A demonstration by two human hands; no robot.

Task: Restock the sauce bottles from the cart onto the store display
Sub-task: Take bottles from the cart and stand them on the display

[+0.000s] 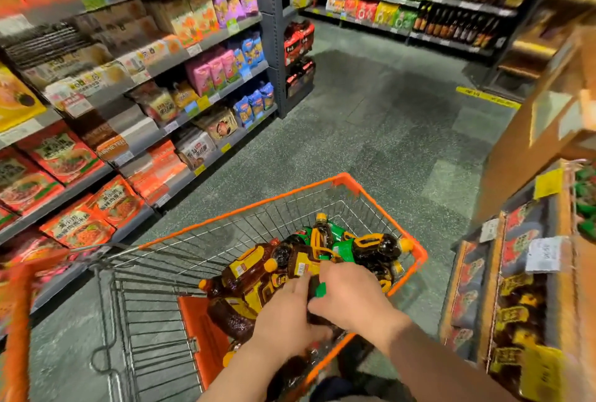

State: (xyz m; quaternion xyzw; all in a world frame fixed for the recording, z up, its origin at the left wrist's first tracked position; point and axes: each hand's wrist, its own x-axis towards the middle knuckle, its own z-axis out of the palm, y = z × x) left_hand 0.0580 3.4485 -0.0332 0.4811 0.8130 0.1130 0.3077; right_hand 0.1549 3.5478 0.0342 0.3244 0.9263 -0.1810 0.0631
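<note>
An orange-rimmed wire cart (416, 248) stands in the aisle, holding several dark sauce bottles (258, 269) with yellow labels and yellow caps, plus green-labelled ones (338, 240) at its far end. Both my hands reach into the cart's near right corner. My left hand (287, 317) lies on a dark bottle, fingers curled over it. My right hand (348, 295) is closed around a dark bottle with a green cap (320, 289) that shows between the two hands. The wooden store display (516, 298) to the right holds rows of similar dark bottles with yellow labels.
Grey shelving (135, 143) full of packaged food runs along the left. More shelves (451, 7) with snacks and bottles stand at the far end. Green-grey floor (371, 117) stretches ahead of the cart. Wooden fixtures (548, 104) rise on the right.
</note>
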